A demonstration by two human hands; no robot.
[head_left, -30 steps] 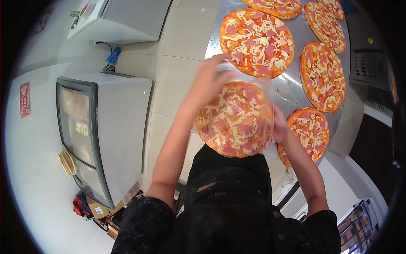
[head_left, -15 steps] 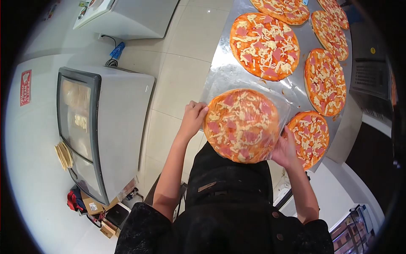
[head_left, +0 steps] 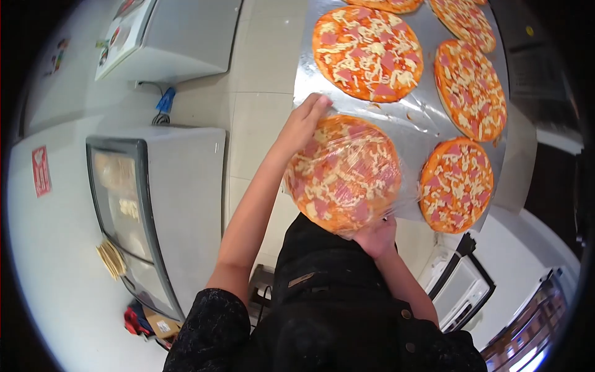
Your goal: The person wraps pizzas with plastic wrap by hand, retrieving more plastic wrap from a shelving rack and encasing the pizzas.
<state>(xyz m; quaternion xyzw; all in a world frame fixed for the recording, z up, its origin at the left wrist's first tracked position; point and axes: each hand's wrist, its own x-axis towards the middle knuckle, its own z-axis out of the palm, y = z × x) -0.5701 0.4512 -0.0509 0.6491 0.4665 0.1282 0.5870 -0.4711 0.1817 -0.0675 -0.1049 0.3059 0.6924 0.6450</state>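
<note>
Unwrapped pizzas (head_left: 369, 54) on metal table (head_left: 412, 146)

A freezer (head_left: 183, 204) (glass-lidded) stands on pale tiles (head_left: 263, 62).

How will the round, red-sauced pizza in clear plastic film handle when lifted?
The round, red-sauced pizza is probably fairly stiff: it looks flat with the left hand and right hand at its edge. The glossy, clear plastic film may feel slippery. The pale cheese shreds could shift if tilted, though the film should limit that.
</note>
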